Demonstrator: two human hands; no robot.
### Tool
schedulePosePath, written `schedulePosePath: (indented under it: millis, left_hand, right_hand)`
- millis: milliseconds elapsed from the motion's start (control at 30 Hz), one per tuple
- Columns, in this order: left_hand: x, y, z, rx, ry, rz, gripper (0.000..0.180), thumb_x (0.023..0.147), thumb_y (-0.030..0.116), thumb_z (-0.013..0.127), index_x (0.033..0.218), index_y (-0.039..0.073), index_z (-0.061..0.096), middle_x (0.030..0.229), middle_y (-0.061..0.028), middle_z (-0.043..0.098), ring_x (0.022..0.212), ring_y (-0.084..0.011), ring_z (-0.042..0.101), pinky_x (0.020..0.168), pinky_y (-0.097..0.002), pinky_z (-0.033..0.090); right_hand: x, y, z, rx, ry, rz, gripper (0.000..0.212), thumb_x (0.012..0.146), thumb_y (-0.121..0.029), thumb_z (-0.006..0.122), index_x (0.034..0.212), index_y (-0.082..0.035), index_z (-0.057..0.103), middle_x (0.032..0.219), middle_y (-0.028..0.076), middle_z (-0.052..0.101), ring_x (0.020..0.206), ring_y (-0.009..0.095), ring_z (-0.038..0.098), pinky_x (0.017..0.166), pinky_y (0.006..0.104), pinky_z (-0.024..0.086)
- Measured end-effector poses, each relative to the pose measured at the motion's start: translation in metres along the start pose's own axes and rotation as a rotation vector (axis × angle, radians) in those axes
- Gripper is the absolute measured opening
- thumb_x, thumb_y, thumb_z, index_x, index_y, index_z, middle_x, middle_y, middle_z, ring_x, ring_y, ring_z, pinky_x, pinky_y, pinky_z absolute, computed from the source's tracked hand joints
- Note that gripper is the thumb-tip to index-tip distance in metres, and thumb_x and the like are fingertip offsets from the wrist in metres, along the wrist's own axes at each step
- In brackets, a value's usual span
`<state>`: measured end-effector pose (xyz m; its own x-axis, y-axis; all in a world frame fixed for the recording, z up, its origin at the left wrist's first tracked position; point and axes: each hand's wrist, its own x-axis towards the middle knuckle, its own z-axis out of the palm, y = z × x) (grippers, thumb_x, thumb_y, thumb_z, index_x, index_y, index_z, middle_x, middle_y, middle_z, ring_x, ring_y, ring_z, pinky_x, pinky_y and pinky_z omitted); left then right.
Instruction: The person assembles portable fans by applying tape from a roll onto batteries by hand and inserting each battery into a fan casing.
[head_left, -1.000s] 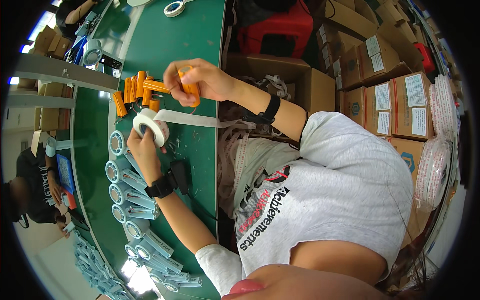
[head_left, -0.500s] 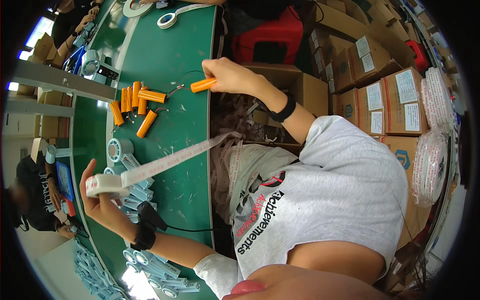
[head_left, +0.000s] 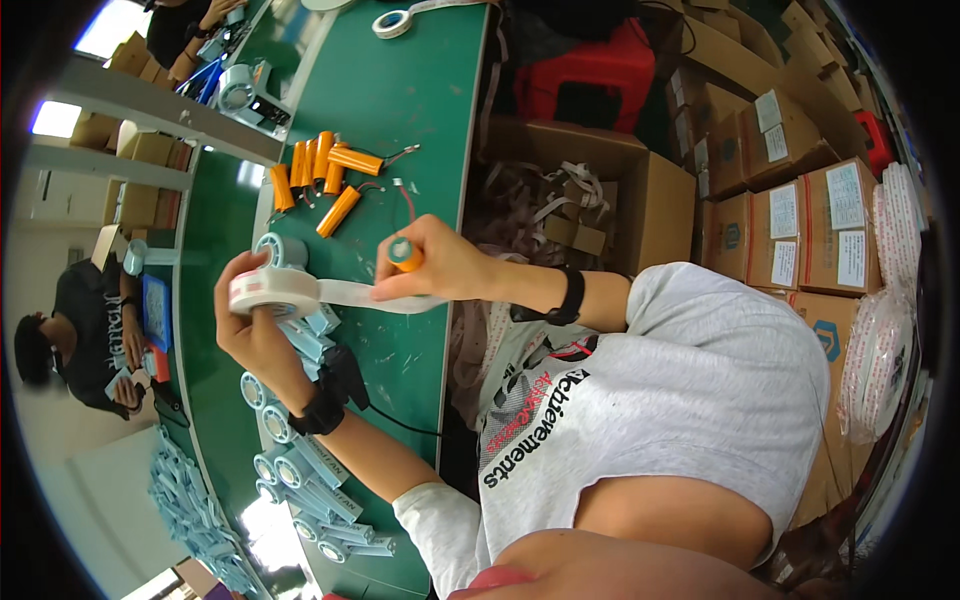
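A roll of white tape point(head_left: 262, 289) with red print sits in my left hand point(head_left: 262, 348), its fingers around the roll. From it a loose strip point(head_left: 343, 292) stretches right to my right hand point(head_left: 448, 262), whose fingertips touch it. That same hand grips an orange cylindrical battery point(head_left: 405, 255), end toward the camera; its red wire and white connector point(head_left: 397, 183) stick out above. Several more orange batteries point(head_left: 341, 211) with leads lie in a loose group on the green table point(head_left: 410, 85). Light-blue handheld fans point(head_left: 284, 248) lie behind and below the tape roll, partly hidden.
Another tape roll point(head_left: 391, 24) lies at the top of the table. An open carton point(head_left: 665, 210) with scraps stands beside the table edge, near a red stool point(head_left: 590, 70). Stacked cartons point(head_left: 745, 225) line the right. A person point(head_left: 85, 325) works across the table, near piled light-blue parts point(head_left: 185, 500).
My right hand has brought the battery down to the tape strip, close to my left hand. The strip's far part no longer hangs straight over the table edge. The whole view has shifted slightly.
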<state>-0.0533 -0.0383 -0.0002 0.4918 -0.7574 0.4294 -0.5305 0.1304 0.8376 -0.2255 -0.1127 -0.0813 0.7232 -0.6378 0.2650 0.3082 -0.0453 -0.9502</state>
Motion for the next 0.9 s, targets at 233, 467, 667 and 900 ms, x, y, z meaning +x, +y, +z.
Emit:
schedulePosePath:
  millis: [233,467,667,900]
  left_hand:
    - [-0.004,-0.009,-0.008,-0.090,0.133,0.036,0.037,0.070,-0.011,0.039,0.100,0.000,0.057,0.090,-0.0055,0.060,0.076,-0.0111,0.056,0.067,-0.0211,0.045]
    - [-0.014,0.009,0.015,0.195,-0.082,0.095,0.041,0.067,-0.012,0.039,0.103,-0.001,0.055,0.090,-0.0122,0.059,0.082,-0.0194,0.059,0.073,-0.0280,0.047]
    - [-0.019,0.008,0.047,0.367,0.153,0.150,0.042,0.067,-0.012,0.039,0.104,-0.001,0.054,0.093,-0.0140,0.058,0.084,-0.0279,0.058,0.076,-0.0325,0.045]
    - [-0.026,-0.013,0.075,0.475,0.174,0.175,0.036,0.070,-0.010,0.041,0.103,-0.001,0.052,0.094,-0.0141,0.052,0.084,-0.0330,0.055,0.075,-0.0380,0.044]
  right_hand:
    - [0.001,-0.020,-0.040,-0.069,-0.321,0.341,0.023,0.084,-0.020,0.062,0.095,-0.001,0.055,0.077,0.001,0.060,0.068,0.006,0.050,0.059,0.0221,0.040]
    - [0.041,-0.076,-0.006,-0.377,-0.222,-0.094,0.026,0.088,-0.020,0.055,0.098,0.004,0.056,0.085,0.004,0.061,0.080,0.010,0.057,0.070,0.0213,0.044]
    - [0.046,-0.031,0.011,0.207,0.046,0.021,0.027,0.086,-0.020,0.058,0.098,0.005,0.057,0.091,0.009,0.062,0.088,0.014,0.059,0.081,0.0255,0.046]
    - [0.056,-0.012,-0.008,0.948,0.403,0.272,0.027,0.088,-0.016,0.054,0.106,0.005,0.052,0.095,0.013,0.060,0.088,0.022,0.060,0.085,0.0348,0.048]
